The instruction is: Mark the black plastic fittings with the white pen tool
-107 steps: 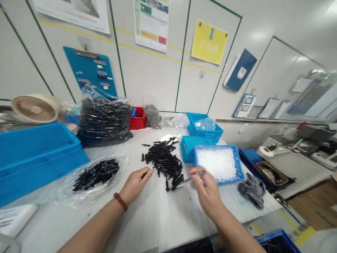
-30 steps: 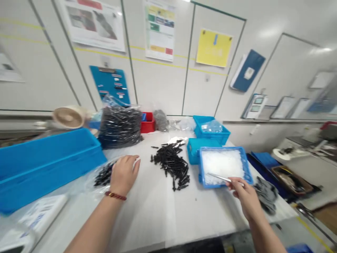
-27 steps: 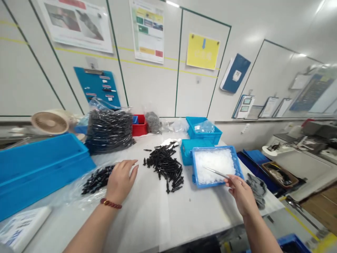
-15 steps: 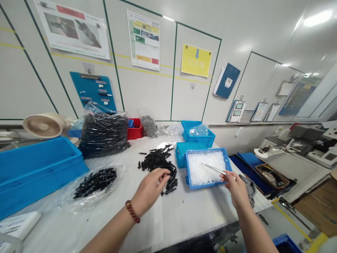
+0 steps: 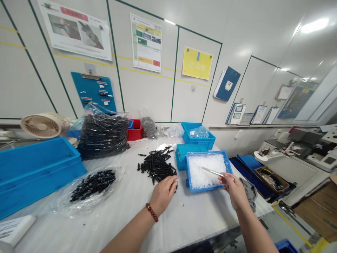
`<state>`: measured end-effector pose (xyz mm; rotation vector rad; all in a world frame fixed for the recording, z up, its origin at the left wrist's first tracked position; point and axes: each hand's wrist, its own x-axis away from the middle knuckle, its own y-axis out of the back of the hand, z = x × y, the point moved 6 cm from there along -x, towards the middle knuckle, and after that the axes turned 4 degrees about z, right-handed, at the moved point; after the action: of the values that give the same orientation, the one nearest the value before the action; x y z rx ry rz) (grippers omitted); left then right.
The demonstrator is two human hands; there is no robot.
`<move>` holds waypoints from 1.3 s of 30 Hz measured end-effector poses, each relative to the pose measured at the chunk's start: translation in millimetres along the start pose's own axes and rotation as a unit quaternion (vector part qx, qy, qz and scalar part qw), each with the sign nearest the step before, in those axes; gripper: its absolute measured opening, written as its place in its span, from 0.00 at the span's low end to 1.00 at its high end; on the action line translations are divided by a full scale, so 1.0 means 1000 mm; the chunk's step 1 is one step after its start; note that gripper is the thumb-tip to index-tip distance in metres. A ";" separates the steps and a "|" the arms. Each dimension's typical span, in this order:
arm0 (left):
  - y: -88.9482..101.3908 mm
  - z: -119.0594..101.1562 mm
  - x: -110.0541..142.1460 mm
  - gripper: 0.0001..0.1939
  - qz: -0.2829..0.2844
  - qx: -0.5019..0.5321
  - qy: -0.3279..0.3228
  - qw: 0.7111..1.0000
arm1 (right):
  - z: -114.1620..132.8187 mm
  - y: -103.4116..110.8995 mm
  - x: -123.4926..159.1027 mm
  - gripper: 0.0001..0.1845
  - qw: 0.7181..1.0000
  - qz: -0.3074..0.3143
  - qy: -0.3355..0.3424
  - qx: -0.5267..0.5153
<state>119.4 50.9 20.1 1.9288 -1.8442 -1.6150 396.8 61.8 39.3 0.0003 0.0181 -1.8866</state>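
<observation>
My right hand point(image 5: 233, 189) grips slim metal tweezers point(image 5: 213, 172) between thumb and fingers. Their tip points into the small white translucent pieces point(image 5: 207, 163) that fill a blue tray point(image 5: 207, 189), tilted towards me. Left of this tray, my left hand point(image 5: 163, 195) is at the lower right edge of a pile of black pen-shaped parts point(image 5: 157, 165). Its thumb and fingers are pinched together, and whatever lies between them is too small or hidden to make out. A dark red bead bracelet point(image 5: 152, 212) circles the left wrist.
A clear bag of black parts point(image 5: 94, 184) lies open at left, near a large blue bin point(image 5: 39, 168). Behind stand a bulging bag of dark parts point(image 5: 104, 135), a fan point(image 5: 42, 125), a red bin point(image 5: 135, 130) and a blue crate point(image 5: 198, 138). Grey cloth point(image 5: 249, 193) lies right of the tray.
My left hand has moved right and slightly down, along the black pile towards the blue tray. My right hand and the tweezers have stayed almost in place over the white pieces.
</observation>
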 end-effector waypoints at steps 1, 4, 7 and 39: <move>0.000 -0.001 0.000 0.13 0.001 -0.002 -0.003 1.000 | 0.001 0.000 0.000 0.23 1.000 0.002 0.004 0.003; -0.002 -0.003 0.000 0.13 0.003 -0.005 -0.012 1.000 | 0.003 -0.003 0.000 0.23 0.999 0.008 0.021 0.028; -0.003 -0.003 0.001 0.13 0.004 -0.007 -0.016 1.000 | 0.004 -0.012 -0.001 0.23 0.997 0.033 0.042 0.064; -0.010 -0.015 0.001 0.16 0.084 -0.095 -0.149 0.981 | -0.002 -0.042 0.054 0.21 0.962 0.216 0.079 0.146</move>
<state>136.6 44.2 20.5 1.4803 -1.8067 -2.0253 340.5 23.8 37.2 0.3326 -0.1413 -1.4339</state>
